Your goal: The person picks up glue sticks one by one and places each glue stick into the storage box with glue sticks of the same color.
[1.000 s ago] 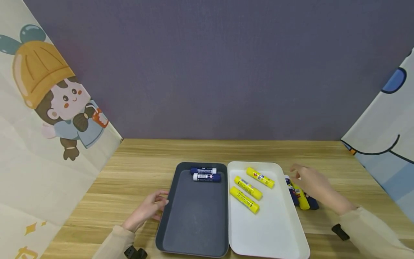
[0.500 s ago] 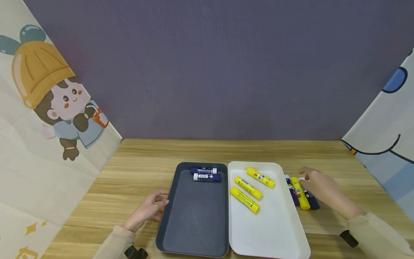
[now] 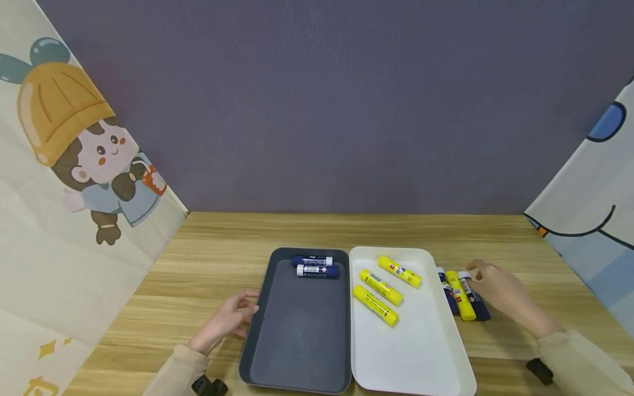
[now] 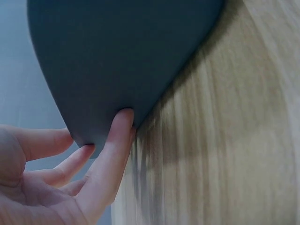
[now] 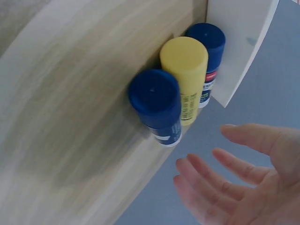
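Note:
My left hand [image 3: 230, 314] rests its fingertips against the left side of a dark grey tray [image 3: 302, 335]. In the left wrist view, straight fingers [image 4: 105, 161] touch the tray's outer wall [image 4: 122, 56]. My right hand [image 3: 501, 289] hovers by the top ends of three glue sticks lying side by side on the table: a navy one [image 3: 474, 300], a yellow one [image 3: 460, 297] and another navy one [image 3: 448, 294] against the white tray [image 3: 413, 357]. In the right wrist view, a gap separates its spread fingers [image 5: 248, 136] from the nearest navy glue stick [image 5: 157, 101].
Two navy glue sticks [image 3: 317, 271] with white caps lie at the back of the grey tray. Three yellow glue sticks [image 3: 381, 287] lie aslant in the white tray. Both trays stand side by side on the wooden table [image 3: 208, 253], before a grey-purple back panel [image 3: 346, 110].
My right hand has moved right, from above the yellow glue stick to beside the rightmost navy one, uncovering the sticks' top ends. My left hand and the trays have stayed in place.

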